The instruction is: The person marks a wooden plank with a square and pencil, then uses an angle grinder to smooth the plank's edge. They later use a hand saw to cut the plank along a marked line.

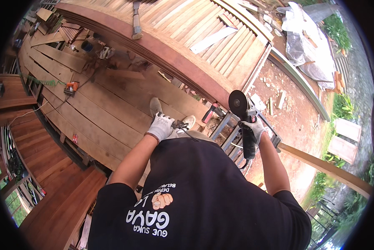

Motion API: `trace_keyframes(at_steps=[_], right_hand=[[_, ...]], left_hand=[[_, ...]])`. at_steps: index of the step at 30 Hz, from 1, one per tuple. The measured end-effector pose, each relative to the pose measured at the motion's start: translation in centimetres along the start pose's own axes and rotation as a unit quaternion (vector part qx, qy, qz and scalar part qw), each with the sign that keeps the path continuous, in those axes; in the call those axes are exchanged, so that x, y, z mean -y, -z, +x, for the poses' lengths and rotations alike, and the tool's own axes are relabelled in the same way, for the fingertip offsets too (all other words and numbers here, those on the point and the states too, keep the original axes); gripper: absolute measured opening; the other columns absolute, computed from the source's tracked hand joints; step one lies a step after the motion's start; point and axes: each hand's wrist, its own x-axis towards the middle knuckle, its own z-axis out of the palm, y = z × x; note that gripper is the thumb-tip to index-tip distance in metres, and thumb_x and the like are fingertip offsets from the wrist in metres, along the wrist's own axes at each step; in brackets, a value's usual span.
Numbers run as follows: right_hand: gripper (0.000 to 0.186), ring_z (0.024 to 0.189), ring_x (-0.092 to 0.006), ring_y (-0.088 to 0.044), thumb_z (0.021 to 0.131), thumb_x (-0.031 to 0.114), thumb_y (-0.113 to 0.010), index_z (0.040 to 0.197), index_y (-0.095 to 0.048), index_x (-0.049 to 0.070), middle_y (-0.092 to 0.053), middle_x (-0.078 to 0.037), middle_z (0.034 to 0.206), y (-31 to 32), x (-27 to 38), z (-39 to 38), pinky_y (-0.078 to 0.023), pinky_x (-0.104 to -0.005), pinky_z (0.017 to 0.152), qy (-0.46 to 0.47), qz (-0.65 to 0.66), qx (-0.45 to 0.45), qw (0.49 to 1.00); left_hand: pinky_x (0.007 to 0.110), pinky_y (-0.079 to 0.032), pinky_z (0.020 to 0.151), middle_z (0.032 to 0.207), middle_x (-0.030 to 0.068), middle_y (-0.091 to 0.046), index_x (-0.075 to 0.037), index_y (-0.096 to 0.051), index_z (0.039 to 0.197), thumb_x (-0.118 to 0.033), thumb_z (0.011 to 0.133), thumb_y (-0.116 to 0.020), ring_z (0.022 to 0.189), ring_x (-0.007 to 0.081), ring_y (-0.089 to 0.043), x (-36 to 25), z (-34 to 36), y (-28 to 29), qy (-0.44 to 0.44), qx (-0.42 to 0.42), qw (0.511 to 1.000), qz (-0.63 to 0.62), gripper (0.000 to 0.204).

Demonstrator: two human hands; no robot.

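Observation:
My right hand point(255, 127), in a pale work glove, is closed around the dark body of an angle grinder point(248, 110). The grinder's round black disc points up and left, beside the near right corner of a slatted wooden panel point(170, 54). In front of my body, my gloved left hand point(162, 126) is closed on a small black thing with a thin cord or strap point(180, 125); its kind is unclear. Between the hands and the panel is a tool with a red and black handle point(210, 113). On the panel lie a chisel point(137, 23) and a try square point(214, 38).
Wooden planks point(99, 110) form the floor under my shoes. An orange nail gun point(71, 88) with a green coiled hose lies at left, near reddish boards point(57, 179). A dark metal frame point(226, 129) stands below the grinder. Plastic sheeting point(308, 54) covers a pile at far right.

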Motion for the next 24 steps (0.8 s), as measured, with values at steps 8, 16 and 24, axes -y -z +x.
trace_keyframes(at_steps=[8,16,24], right_hand=[[0.036,0.067,-0.0160,-0.067,0.076,0.011,-0.085,0.105,-0.065,0.002,-0.070,-0.006,0.084,0.6,0.8,-0.8,-0.058,-0.0321,0.059,-0.007,-0.070,-0.007,0.998],[0.038,0.069,-0.0138,-0.066,0.075,0.011,-0.086,0.106,-0.066,0.002,-0.070,-0.005,0.086,0.6,-1.3,-0.7,-0.057,-0.0309,0.062,-0.033,-0.149,0.005,0.988],[0.033,0.060,-0.0162,-0.064,0.073,0.013,-0.086,0.100,-0.069,0.002,-0.069,-0.007,0.079,0.5,-1.7,0.7,-0.056,-0.0336,0.054,-0.022,-0.136,-0.005,0.990]], left_hand=[[0.046,-0.037,0.102,0.103,0.0084,-0.068,-0.018,-0.072,0.099,-0.032,0.090,-0.057,0.111,0.0270,-0.059,-1.0,0.6,1.3,-0.043,0.023,0.999,-0.006,0.023],[0.044,-0.039,0.100,0.094,0.0066,-0.068,-0.019,-0.073,0.094,-0.033,0.089,-0.058,0.100,0.0269,-0.062,-1.9,0.9,0.5,-0.057,-0.016,0.998,-0.027,0.021],[0.044,-0.039,0.100,0.096,0.0065,-0.068,-0.019,-0.074,0.095,-0.032,0.089,-0.058,0.101,0.0262,-0.062,-1.7,1.3,0.4,-0.046,-0.008,0.998,-0.035,0.022]])
